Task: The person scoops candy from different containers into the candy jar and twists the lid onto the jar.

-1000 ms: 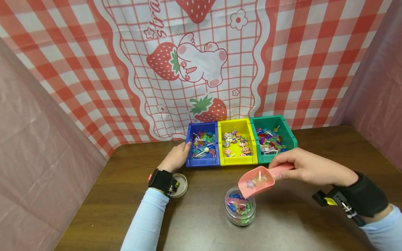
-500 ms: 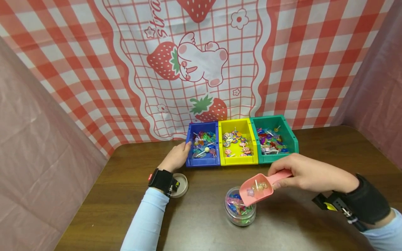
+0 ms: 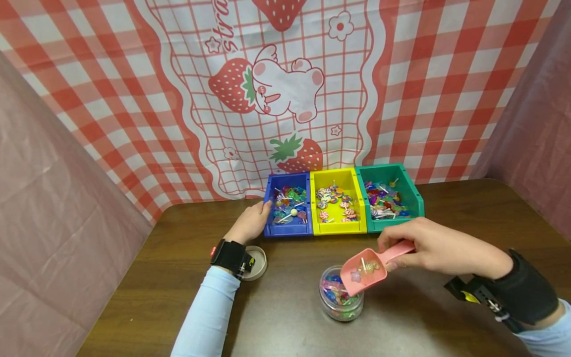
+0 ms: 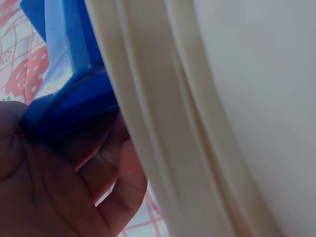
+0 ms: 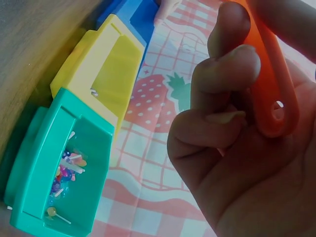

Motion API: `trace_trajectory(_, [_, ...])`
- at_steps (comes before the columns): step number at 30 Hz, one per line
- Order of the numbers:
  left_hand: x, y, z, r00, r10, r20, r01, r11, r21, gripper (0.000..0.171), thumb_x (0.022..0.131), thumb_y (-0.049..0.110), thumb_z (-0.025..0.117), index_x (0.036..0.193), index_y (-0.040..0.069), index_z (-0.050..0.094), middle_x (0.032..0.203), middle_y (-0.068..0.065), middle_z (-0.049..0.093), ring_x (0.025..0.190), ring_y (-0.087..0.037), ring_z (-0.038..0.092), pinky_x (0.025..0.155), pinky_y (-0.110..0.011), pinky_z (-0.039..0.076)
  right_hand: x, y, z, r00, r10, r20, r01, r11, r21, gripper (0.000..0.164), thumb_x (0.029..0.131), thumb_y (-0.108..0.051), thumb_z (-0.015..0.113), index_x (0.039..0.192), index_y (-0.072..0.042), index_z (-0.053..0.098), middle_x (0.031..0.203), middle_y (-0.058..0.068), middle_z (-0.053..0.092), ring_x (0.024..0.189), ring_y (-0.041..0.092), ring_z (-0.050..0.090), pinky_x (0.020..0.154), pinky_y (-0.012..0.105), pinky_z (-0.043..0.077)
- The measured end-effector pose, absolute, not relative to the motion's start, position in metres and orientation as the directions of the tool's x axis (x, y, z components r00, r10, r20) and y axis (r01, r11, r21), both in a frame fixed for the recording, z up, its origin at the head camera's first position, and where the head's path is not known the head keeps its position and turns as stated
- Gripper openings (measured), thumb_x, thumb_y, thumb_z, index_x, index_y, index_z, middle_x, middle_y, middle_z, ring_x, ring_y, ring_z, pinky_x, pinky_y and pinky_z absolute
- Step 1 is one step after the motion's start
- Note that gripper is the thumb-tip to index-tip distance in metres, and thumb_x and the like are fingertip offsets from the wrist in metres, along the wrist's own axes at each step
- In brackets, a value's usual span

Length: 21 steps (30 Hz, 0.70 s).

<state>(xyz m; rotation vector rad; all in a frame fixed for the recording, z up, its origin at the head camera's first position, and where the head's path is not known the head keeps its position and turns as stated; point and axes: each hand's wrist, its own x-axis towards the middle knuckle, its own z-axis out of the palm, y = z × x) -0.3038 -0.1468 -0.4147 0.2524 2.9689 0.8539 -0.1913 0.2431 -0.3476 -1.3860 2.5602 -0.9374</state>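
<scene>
My right hand (image 3: 428,245) grips the handle of a pink scoop (image 3: 354,283), fingers curled round it in the right wrist view. Clear and yellowish small candy-like charms (image 3: 368,267) lie in the scoop, one with a white stick. Its front lip overlaps the rim of a clear round jar (image 3: 341,310) full of colourful charms. My left hand (image 3: 251,223) holds the left wall of the blue bin (image 3: 290,230); in the left wrist view its thumb and fingers are on either side of the blue plastic (image 4: 69,84).
Joined to the blue bin are a yellow bin (image 3: 340,228) and a green bin (image 3: 412,198), each with charms inside. A white lid (image 3: 257,270) lies by my left wrist. A checked strawberry cloth (image 3: 285,124) hangs behind the wooden table (image 3: 178,297).
The scoop has moved down and slightly toward me, tilting more over the jar, with the charms still in it. My left hand stays on the blue bin.
</scene>
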Motion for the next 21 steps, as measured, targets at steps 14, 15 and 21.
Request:
trace_trajectory(14, [-0.3026,-0.1464,-0.4135,-0.986,0.164,-0.008,0.136,0.839,0.527,0.049,0.109,0.04,0.028,0.114,0.004,0.061,0.093,-0.013,0.058,0.09,-0.027,0.055,0.084,-0.046,0.044,-0.1854,0.2365,-0.3433,-0.56,-0.783,0.27,-0.778,0.387,-0.495,0.017,0.088,-0.036,0.075,0.103,-0.029,0.071,0.088,-0.021,0.062,0.072,0.0,0.053,0.059,0.021,0.046])
trace_trajectory(15, [-0.3026,-0.1463,-0.4134,-0.986,0.164,-0.01,0.134,0.839,0.527,0.049,0.109,0.04,0.028,0.114,0.004,0.061,0.094,-0.012,0.058,0.09,-0.026,0.055,0.084,-0.046,0.044,-0.1851,0.2362,-0.3431,-0.557,-0.783,0.276,-0.783,0.385,-0.489,0.016,0.088,-0.036,0.075,0.103,-0.029,0.071,0.088,-0.021,0.062,0.072,0.0,0.053,0.059,0.02,0.046])
trace_trajectory(21, [-0.3036,-0.1464,-0.4144,-0.987,0.16,-0.012,0.129,0.838,0.531,0.049,0.109,0.04,0.028,0.12,0.004,0.06,0.099,-0.012,0.059,0.093,-0.025,0.056,0.087,-0.046,0.045,-0.1835,0.2339,-0.3424,-0.563,-0.768,0.306,-0.791,0.392,-0.47,0.016,0.086,-0.034,0.078,0.101,-0.029,0.073,0.087,-0.021,0.063,0.069,-0.001,0.052,0.056,0.02,0.045])
